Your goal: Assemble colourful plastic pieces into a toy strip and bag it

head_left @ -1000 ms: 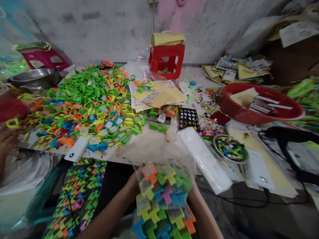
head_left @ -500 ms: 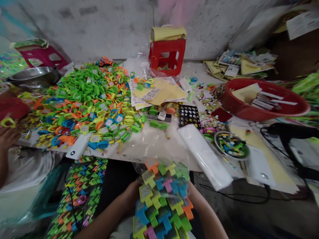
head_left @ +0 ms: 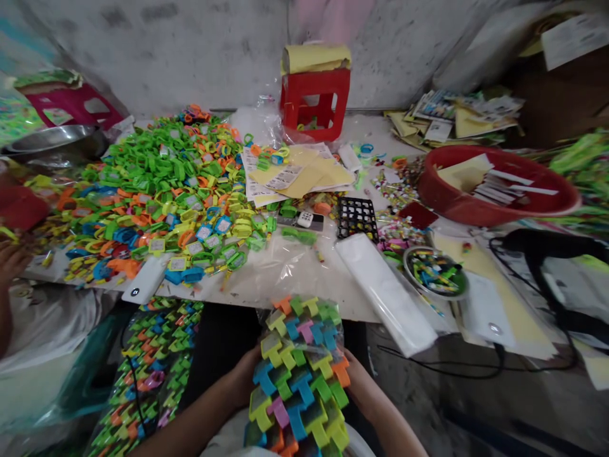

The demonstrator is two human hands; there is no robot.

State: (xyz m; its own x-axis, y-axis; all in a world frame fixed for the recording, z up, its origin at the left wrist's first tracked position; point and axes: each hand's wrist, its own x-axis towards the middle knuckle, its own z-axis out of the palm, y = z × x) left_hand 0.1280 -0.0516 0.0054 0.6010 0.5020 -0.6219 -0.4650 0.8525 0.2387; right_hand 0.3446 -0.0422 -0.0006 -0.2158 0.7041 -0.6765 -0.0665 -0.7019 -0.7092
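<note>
Well, the bench (head_left: 304, 273) takes up most of the space in front of me, and a heap (head_left: 162, 184) of green, orange and yellow plastic pieces covers its left half. Over on the right, the red basin (head_left: 451, 203) holds paper cards and strips.

Below the bench's near edge, over the lap, is the clear bag (head_left: 299, 374), packed with interlocked coloured pieces. The left hand (head_left: 242, 381) is clamped on one side of it and the right hand (head_left: 359, 381) on the other, though the fingers are mostly hidden behind it.

The bag's top looks open, I think, so a tilt or a slack grip could spill the rows.

Smallest is the round dish (head_left: 407, 263) of tiny coloured bits. It sits close to the bench's near edge and would be easy to knock off.
</note>
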